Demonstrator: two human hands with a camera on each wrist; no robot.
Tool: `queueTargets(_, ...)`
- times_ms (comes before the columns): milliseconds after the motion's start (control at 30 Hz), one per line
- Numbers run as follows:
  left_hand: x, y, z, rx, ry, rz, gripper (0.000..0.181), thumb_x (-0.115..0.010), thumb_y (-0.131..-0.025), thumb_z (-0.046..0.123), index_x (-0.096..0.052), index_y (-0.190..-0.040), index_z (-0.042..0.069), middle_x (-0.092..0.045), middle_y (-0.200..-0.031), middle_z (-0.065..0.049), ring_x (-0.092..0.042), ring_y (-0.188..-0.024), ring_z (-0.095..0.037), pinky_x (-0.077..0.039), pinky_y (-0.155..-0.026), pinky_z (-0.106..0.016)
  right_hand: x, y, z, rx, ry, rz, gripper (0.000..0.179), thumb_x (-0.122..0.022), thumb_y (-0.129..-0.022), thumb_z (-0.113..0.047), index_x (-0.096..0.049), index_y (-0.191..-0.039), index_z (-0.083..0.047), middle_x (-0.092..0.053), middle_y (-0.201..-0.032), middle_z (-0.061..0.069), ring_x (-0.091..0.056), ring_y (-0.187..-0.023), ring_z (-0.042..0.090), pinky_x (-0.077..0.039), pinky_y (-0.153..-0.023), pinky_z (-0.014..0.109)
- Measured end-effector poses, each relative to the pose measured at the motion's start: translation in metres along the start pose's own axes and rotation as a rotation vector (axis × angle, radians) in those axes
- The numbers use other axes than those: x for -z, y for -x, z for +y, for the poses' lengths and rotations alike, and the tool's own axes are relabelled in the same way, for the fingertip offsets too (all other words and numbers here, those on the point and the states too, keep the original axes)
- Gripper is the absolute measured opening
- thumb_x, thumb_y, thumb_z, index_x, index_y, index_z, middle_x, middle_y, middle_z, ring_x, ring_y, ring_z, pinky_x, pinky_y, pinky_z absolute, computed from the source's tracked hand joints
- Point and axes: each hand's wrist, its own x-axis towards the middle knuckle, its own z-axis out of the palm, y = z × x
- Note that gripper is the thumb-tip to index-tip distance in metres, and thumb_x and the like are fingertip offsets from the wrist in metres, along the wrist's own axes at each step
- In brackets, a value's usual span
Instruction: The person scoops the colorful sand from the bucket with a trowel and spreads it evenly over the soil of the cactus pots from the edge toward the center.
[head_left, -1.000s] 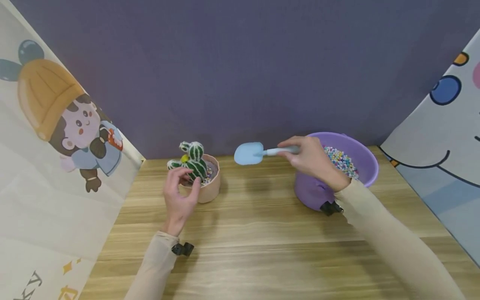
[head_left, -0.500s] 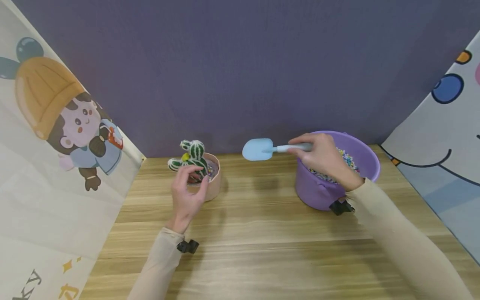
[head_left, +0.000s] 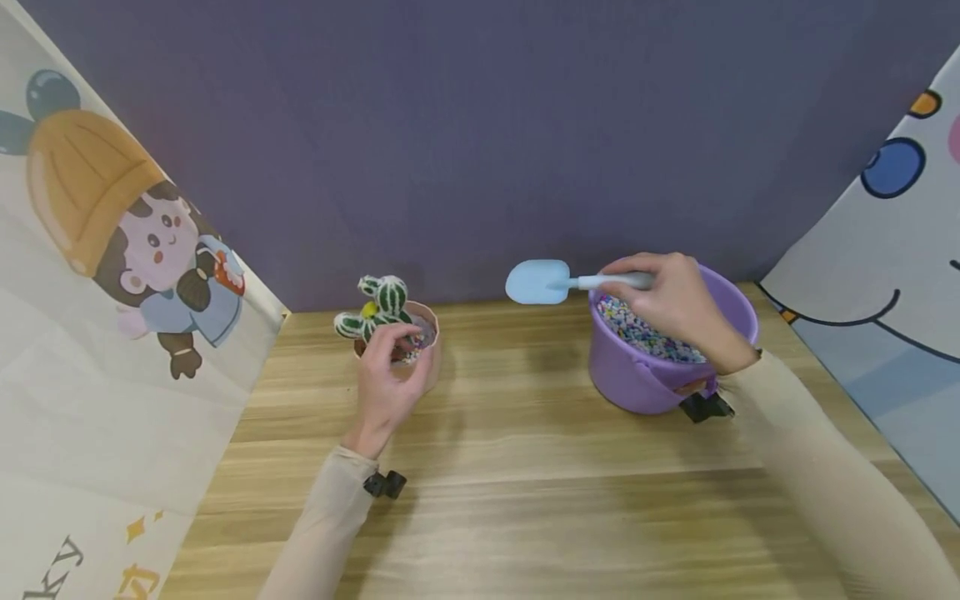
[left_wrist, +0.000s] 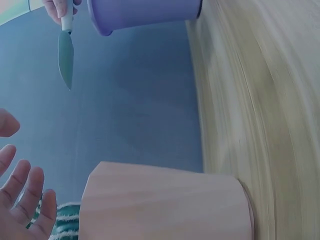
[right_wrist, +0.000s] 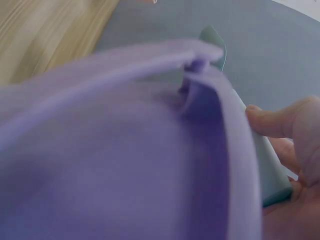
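Observation:
A light-blue trowel [head_left: 538,282] is held level by its pale handle in my right hand [head_left: 675,302], above the purple bucket [head_left: 628,382]. Small multicoloured beads [head_left: 643,332] lie inside the bucket. On the left, a green-and-white striped cactus [head_left: 392,293] with a yellow bloom stands in a pink pot [left_wrist: 165,205]. My left hand [head_left: 384,396] hovers by the pot with fingers loosely curved and thumb apart, holding nothing. Some beads show in the pot, partly hidden behind that hand. In the right wrist view, the bucket's rim and handle cover much of the trowel.
A wood-grain table [head_left: 495,500] carries both containers. Behind it rises a dark purple-grey wall [head_left: 480,150]. White printed panels flank the table, with a cartoon figure [head_left: 157,242] on the left one. The pot and bucket stand apart near the back edge.
My right hand has carried the trowel right and slightly away from me over the bucket. My left hand has shifted a little right, from the cactus toward the pot's right side.

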Motion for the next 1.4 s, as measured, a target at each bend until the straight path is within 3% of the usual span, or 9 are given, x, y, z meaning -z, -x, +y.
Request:
queueTargets(167,-0.008,0.000,0.003,0.021,-0.013,-0.043,0.028,-0.077,-0.091,0.009,-0.070,-0.116,-0.002,-0.070,-0.111,-0.019,-0.067,-0.088,-0.037,-0.058,-0.077,-0.040,0.010,0.004,0.005,-0.027,0.007,0.007,0.025,-0.083,-0.095,-0.028,-0.084,-0.115,-0.014,-0.082,-0.110,0.014,-0.054,-0.050,0.011,-0.041,-0.046,0.025)
queueTargets(333,-0.015,-0.001,0.011,0.099,-0.014,-0.117,0.033,-0.080,-0.090,0.010,-0.069,-0.121,0.004,-0.070,-0.114,-0.018,-0.069,-0.091,-0.028,-0.060,-0.078,-0.038,0.017,0.008,0.012,-0.038,0.046,0.035,0.027,-0.084,-0.093,-0.030,-0.084,-0.114,-0.013,-0.081,-0.112,0.015,-0.058,-0.058,0.011,-0.043,-0.051,0.025)
queueTargets(800,-0.035,0.000,0.025,0.211,-0.028,-0.283,0.042,-0.079,-0.092,0.018,-0.067,-0.130,0.006,-0.069,-0.123,-0.013,-0.068,-0.100,-0.029,-0.061,-0.086,-0.051,0.032,0.018,0.034,-0.071,0.063,0.022,0.031,-0.082,-0.095,-0.032,-0.082,-0.117,-0.011,-0.078,-0.118,0.021,-0.051,-0.050,0.012,-0.040,-0.046,0.027)
queueTargets(1167,-0.051,0.001,0.033,0.225,-0.048,-0.363,0.045,-0.078,-0.094,0.023,-0.065,-0.134,0.007,-0.068,-0.130,-0.015,-0.067,-0.105,-0.031,-0.060,-0.090,-0.052,0.046,0.026,0.047,-0.106,0.064,0.025,0.035,-0.081,-0.095,-0.039,-0.083,-0.117,-0.011,-0.070,-0.134,0.029,-0.050,-0.051,0.010,-0.040,-0.047,0.028)
queueTargets(1400,-0.063,0.001,0.036,0.232,-0.053,-0.424,0.048,-0.076,-0.096,0.029,-0.064,-0.137,0.008,-0.068,-0.131,-0.012,-0.068,-0.109,-0.032,-0.061,-0.092,-0.050,0.051,0.030,0.059,-0.128,0.099,0.054,0.035,-0.082,-0.094,-0.040,-0.083,-0.116,-0.013,-0.076,-0.123,0.025,-0.057,-0.075,-0.003,-0.043,-0.063,0.019)
